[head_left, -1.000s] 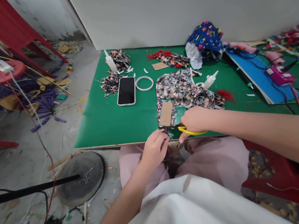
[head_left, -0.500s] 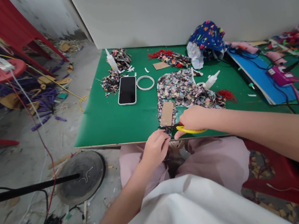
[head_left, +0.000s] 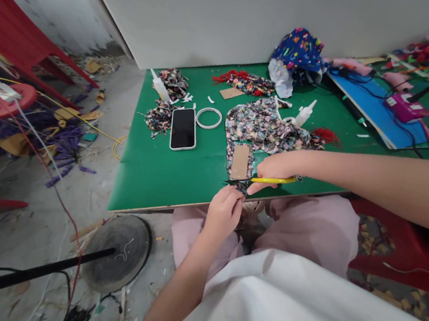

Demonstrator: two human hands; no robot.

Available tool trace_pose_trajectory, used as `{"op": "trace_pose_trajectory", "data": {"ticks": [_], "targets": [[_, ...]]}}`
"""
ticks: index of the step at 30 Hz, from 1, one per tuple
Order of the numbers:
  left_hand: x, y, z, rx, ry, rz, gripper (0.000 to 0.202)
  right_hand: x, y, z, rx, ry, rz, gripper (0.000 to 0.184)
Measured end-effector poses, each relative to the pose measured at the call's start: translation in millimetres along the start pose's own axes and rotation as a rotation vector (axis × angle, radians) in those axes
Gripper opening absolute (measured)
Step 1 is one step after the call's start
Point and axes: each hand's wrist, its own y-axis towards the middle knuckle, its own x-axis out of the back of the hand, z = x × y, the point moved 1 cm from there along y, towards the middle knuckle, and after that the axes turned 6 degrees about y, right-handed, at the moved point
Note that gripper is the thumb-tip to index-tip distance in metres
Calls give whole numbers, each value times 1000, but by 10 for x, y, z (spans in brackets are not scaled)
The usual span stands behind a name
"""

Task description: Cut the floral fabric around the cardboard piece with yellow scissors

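Observation:
Yellow-handled scissors (head_left: 274, 179) are gripped in my right hand (head_left: 273, 167) near the table's front edge. Their dark blades point left across a strip of floral fabric (head_left: 233, 153), just below a cardboard rectangle (head_left: 240, 161) lying on it. My left hand (head_left: 226, 203) pinches the near end of that strip, close under the blades. Beyond the strip, a larger piece of floral fabric (head_left: 251, 121) is spread out, with a bunched part to its right. A white glue bottle (head_left: 305, 114) lies beside it.
A phone (head_left: 182, 129) and a white ring (head_left: 209, 118) lie left on the green table (head_left: 149, 177). Another glue bottle (head_left: 161, 88) stands among fabric scraps. Blue patterned cloth (head_left: 297, 52), a blue folder (head_left: 373, 108) and pink glue guns (head_left: 352, 65) are at the right.
The scissors have turned slightly, with their blades now parted across the fabric strip. My right hand has shifted a little; my left hand keeps its place.

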Motion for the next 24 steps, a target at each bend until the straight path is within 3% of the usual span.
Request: {"op": "trace_pose_trajectory", "data": {"ticks": [9, 13, 16, 19, 21, 24], "targets": [[-26, -29, -4, 24, 29, -2, 12, 4, -38, 78, -37, -5, -33, 89], [94, -109, 187, 57, 107, -9, 11, -17, -166, 14, -43, 115, -81, 83], [345, -76, 463, 109, 210, -53, 10, -94, -228, -125, -50, 293, -248, 77], [624, 77, 698, 164, 335, -106, 12, -216, -178, -275, -11, 353, -580, 61], [742, 199, 763, 178, 412, -121, 15, -298, -108, -331, -28, 360, -699, 50], [777, 322, 719, 178, 500, -149, 16, -384, -38, -327, -41, 420, -757, 39]]}}
